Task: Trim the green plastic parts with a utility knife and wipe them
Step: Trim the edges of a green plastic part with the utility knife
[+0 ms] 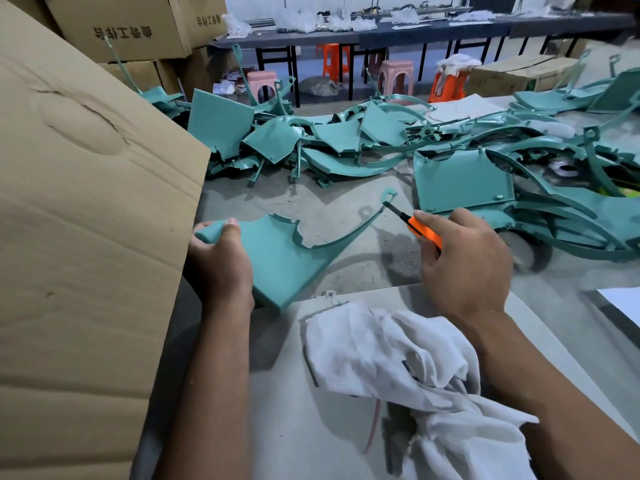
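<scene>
My left hand (218, 265) grips the near-left corner of a green plastic part (282, 258), a flat panel with a thin curved arm reaching up to the right. My right hand (465, 258) holds an orange utility knife (420, 230). Its dark blade tip (389, 206) points up-left, close to the end of the part's arm. A crumpled white cloth (398, 355) lies on the grey board (284, 410) in front of me, below both hands.
A large heap of green plastic parts (363, 140) covers the floor ahead and to the right. A big cardboard box wall (86, 220) stands at my left. Stacked boxes (128, 26), plastic stools (396, 77) and a long dark table (381, 36) are farther back.
</scene>
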### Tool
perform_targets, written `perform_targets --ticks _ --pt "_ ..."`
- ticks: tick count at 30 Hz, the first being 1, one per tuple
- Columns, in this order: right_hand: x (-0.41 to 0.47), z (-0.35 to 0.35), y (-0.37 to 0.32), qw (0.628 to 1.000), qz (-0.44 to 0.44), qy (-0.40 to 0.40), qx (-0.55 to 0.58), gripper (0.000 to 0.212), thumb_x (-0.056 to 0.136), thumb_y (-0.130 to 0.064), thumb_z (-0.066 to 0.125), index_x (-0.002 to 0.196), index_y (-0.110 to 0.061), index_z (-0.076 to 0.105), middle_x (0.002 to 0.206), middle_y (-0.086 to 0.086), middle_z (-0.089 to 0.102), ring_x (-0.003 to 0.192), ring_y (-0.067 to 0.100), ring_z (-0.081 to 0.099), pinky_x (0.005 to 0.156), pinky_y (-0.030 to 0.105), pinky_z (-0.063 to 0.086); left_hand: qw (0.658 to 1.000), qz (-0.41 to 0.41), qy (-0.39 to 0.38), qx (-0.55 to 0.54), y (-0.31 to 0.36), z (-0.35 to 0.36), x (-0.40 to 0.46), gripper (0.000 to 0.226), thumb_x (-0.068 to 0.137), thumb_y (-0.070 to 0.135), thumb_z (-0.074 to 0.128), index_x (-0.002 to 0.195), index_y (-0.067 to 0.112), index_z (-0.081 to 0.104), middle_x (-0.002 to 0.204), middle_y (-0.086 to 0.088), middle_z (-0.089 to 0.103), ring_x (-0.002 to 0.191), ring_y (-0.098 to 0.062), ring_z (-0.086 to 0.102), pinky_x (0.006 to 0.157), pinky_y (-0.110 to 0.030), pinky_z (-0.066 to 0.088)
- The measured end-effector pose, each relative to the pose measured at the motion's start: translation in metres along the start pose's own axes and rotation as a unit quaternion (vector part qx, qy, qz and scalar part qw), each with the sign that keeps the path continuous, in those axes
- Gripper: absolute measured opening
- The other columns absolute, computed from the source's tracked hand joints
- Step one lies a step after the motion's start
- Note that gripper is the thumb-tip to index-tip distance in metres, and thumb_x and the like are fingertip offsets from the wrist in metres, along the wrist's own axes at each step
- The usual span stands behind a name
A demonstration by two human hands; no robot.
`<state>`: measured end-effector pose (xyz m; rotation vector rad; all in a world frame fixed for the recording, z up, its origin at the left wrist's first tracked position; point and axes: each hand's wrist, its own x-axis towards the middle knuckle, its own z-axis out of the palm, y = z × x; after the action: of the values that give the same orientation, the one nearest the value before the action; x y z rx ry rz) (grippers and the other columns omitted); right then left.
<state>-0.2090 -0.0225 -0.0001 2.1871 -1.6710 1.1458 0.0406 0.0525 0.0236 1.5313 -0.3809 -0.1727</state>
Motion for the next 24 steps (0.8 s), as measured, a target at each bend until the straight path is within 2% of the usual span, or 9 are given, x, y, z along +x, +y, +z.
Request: perform_targets --ticks 4,9,13,16,18,20,22,24 --pt "-0.003 0.006 -0.008 1.000 -0.013 -0.027 0.004 0.039 0.086 -0.006 0.073 0.120 -0.026 0.076 0.077 0.005 0.054 0.074 0.035 0.055 0.059 0.032 0.031 1.000 0.010 -0.003 0.001 0.002 0.000 -0.001 0.021 0.089 0.025 0.065 0.072 0.027 0.054 0.076 0.008 0.063 0.072 -0.018 0.064 0.076 -0.043 0.058" --pt "-0.006 0.009 -0.012 0.996 -0.013 -0.086 0.014 0.039 0.090 -0.012 0.069 0.124 -0.030 0.074 0.086 0.002 0.058 0.083 0.034 0.059 0.063 0.037 0.043 0.999 0.036 -0.004 -0.008 0.005 0.002 -0.004 0.022 0.090 0.021 0.065 0.072 0.027 0.054 0.076 0.008 0.063 0.070 -0.014 0.063 0.072 -0.036 0.056" --pt "-0.011 0.004 -0.021 0.985 -0.085 -0.132 0.072 0.033 0.093 -0.027 0.071 0.125 -0.038 0.074 0.085 -0.006 0.059 0.083 0.027 0.060 0.061 0.033 0.033 0.998 0.059 -0.002 -0.004 0.007 0.006 -0.006 0.022 0.090 0.021 0.065 0.072 0.027 0.053 0.075 0.009 0.062 0.068 -0.011 0.061 0.069 -0.032 0.054" --pt "-0.014 0.003 -0.029 0.976 -0.120 -0.148 0.105 0.035 0.093 -0.026 0.070 0.125 -0.041 0.073 0.086 -0.010 0.059 0.082 0.023 0.059 0.058 0.032 0.036 0.999 0.037 0.003 0.001 0.005 0.005 -0.005 0.021 0.088 0.022 0.065 0.071 0.026 0.054 0.076 0.005 0.063 0.071 -0.018 0.063 0.071 -0.038 0.057" --pt "-0.012 0.005 -0.026 0.989 -0.081 -0.087 0.083 0.031 0.094 -0.025 0.069 0.121 -0.039 0.075 0.080 -0.005 0.057 0.076 0.027 0.057 0.056 0.034 0.039 1.000 0.013 0.005 -0.005 0.003 0.002 -0.004 0.019 0.087 0.021 0.066 0.072 0.025 0.055 0.078 0.001 0.066 0.076 -0.023 0.067 0.073 -0.043 0.061" --pt "-0.008 0.007 -0.019 0.999 -0.018 -0.034 0.037 0.033 0.093 -0.019 0.068 0.121 -0.035 0.075 0.077 0.000 0.054 0.074 0.031 0.055 0.056 0.034 0.035 1.000 -0.003 0.005 -0.010 0.002 0.002 -0.005 0.019 0.087 0.021 0.066 0.072 0.025 0.056 0.080 0.000 0.067 0.078 -0.025 0.069 0.074 -0.044 0.062" --pt "-0.004 0.009 -0.013 0.999 0.014 -0.047 0.004 0.037 0.093 -0.015 0.068 0.125 -0.034 0.074 0.080 0.002 0.053 0.080 0.033 0.056 0.059 0.034 0.034 1.000 -0.005 0.006 -0.012 0.003 0.002 -0.006 0.019 0.088 0.021 0.066 0.073 0.025 0.055 0.079 0.001 0.066 0.077 -0.023 0.069 0.072 -0.041 0.060" --pt "-0.005 0.010 -0.012 0.997 0.004 -0.071 0.003 0.036 0.094 -0.017 0.068 0.125 -0.034 0.074 0.081 0.002 0.054 0.082 0.033 0.056 0.060 0.034 0.032 1.000 0.001 0.007 -0.014 0.004 0.003 -0.006 0.020 0.088 0.021 0.066 0.072 0.026 0.055 0.078 0.003 0.065 0.076 -0.021 0.068 0.069 -0.037 0.058"
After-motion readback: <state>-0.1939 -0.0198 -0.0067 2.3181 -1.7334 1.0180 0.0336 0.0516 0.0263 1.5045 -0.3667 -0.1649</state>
